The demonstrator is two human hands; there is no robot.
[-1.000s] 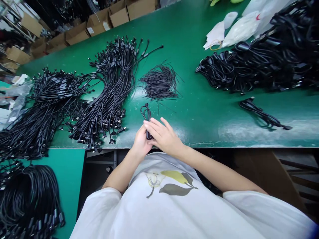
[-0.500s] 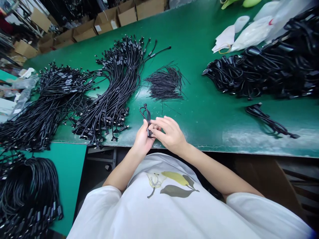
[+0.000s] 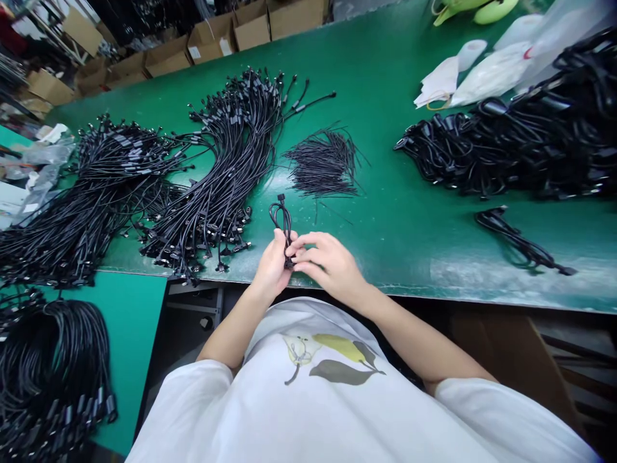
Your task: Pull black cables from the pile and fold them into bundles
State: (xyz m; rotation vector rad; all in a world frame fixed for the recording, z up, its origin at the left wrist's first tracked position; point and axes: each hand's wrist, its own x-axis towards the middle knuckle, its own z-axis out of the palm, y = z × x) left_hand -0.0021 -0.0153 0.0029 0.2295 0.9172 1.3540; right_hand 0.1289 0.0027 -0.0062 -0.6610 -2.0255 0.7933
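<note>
A black cable [image 3: 286, 222], folded into a narrow loop, stands up out of my left hand [image 3: 271, 265], which is closed around its lower part. From the right, my right hand [image 3: 332, 265] pinches the cable's lower end with thumb and fingertips. One connector shows at the top of the loop. Whether a thin tie lies between my right fingers is too small to tell. Just beyond my hands is a pile of short black ties [image 3: 325, 166]. Left of it lies a big bunch of straight black cables [image 3: 231, 154] with connectors at both ends.
Another cable bunch [image 3: 96, 193] lies farther left, with coiled cables [image 3: 58, 360] on the lower side table. At right are a heap of bundled cables [image 3: 511, 141] and one separate bundle [image 3: 523, 241]. Plastic bags [image 3: 491, 74] lie behind; cardboard boxes [image 3: 212, 40] line the far edge.
My right hand's fingers have shifted slightly around the cable's lower end, and the thumb sits lower. My left hand still grips the folded cable. The whole view has shifted slightly.
</note>
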